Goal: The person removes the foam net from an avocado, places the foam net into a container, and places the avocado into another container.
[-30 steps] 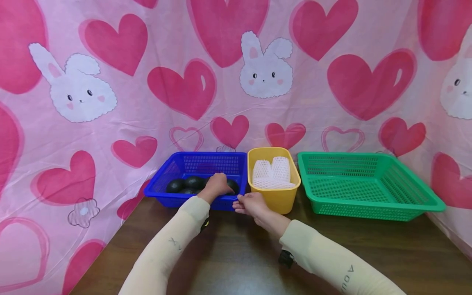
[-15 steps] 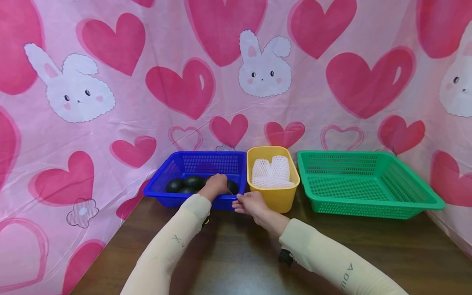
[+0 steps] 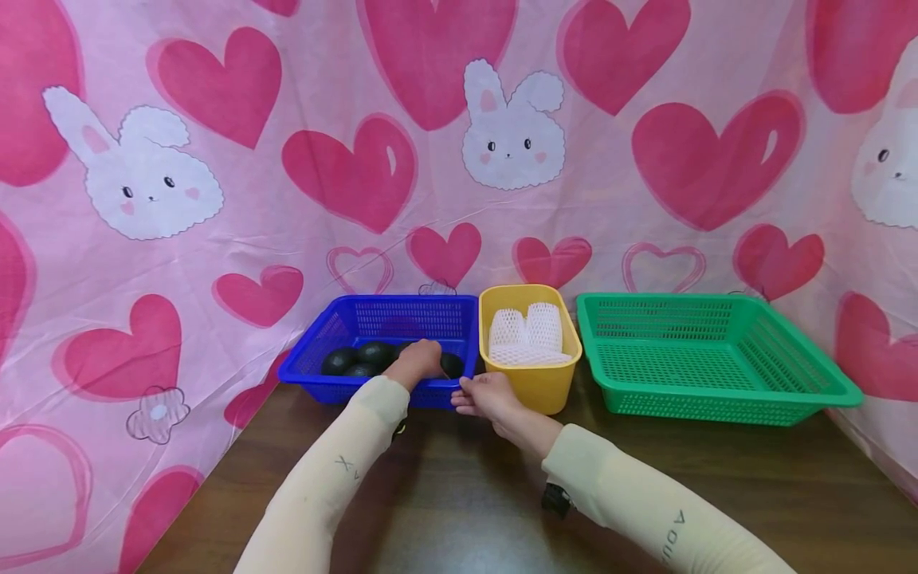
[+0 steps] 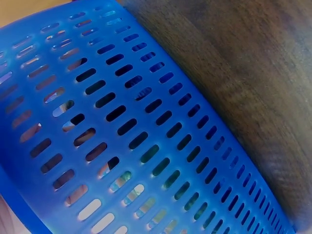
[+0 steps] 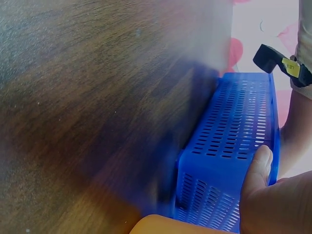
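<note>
Several dark avocados lie in the blue basket. My left hand reaches over its front rim, down among them; one avocado shows just right of the knuckles. The fingertips are hidden, so I cannot tell whether they grip it. At the basket's front right corner, my right hand holds the rim. The right wrist view shows a digit of that right hand against the outside of the corner. Only the slotted basket wall fills most of the left wrist view; no left fingers show clearly there.
A yellow bin with white foam net sleeves stands right of the blue basket. Further right is a green basket. All stand on a dark wooden table before a pink heart-and-rabbit cloth.
Inside the blue basket, my left hand has shifted only very slightly, and its thumb is less visible than before. My right hand stays at the corner. The head view has drifted a little.
</note>
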Demonstrator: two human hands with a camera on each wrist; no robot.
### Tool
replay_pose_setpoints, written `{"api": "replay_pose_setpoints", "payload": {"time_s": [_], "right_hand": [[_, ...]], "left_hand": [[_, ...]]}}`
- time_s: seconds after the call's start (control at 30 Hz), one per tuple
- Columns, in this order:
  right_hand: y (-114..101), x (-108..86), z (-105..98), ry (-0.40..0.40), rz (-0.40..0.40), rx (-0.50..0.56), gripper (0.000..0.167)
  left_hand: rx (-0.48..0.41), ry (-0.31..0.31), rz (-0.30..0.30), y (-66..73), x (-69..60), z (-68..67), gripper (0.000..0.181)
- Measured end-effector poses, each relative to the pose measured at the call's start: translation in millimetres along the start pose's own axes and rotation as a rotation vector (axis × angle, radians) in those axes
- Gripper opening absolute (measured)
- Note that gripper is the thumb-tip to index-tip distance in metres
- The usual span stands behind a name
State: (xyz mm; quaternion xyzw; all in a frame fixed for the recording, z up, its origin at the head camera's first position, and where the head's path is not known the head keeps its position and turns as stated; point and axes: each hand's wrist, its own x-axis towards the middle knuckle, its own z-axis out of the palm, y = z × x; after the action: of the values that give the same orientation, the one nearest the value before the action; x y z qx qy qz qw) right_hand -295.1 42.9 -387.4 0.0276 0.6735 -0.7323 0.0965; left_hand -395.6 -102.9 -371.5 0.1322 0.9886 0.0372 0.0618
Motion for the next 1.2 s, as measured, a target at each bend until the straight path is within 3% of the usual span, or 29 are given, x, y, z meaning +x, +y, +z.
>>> {"api": "replay_pose_setpoints", "payload": {"time_s": [0.53,0.93,1.2], "right_hand": [[-2,-5.4,-4,-0.018,-0.021,-0.065,0.025],[-7,-18.4,-25,-0.064,-0.083,-0.213,0.025],[-30,-32.3,-45,-0.156,-0.13,-0.353,0.025]], "left_hand": [[-0.008,0.006,0.037,-0.4,-5.2,-5.0,0.044],[-0.004,0.008,0.058,-0.9,-12.2,-15.7,0.039],[-0.037,0.077,0.086,-3.3,-13.8,-27.2,0.053]]}}
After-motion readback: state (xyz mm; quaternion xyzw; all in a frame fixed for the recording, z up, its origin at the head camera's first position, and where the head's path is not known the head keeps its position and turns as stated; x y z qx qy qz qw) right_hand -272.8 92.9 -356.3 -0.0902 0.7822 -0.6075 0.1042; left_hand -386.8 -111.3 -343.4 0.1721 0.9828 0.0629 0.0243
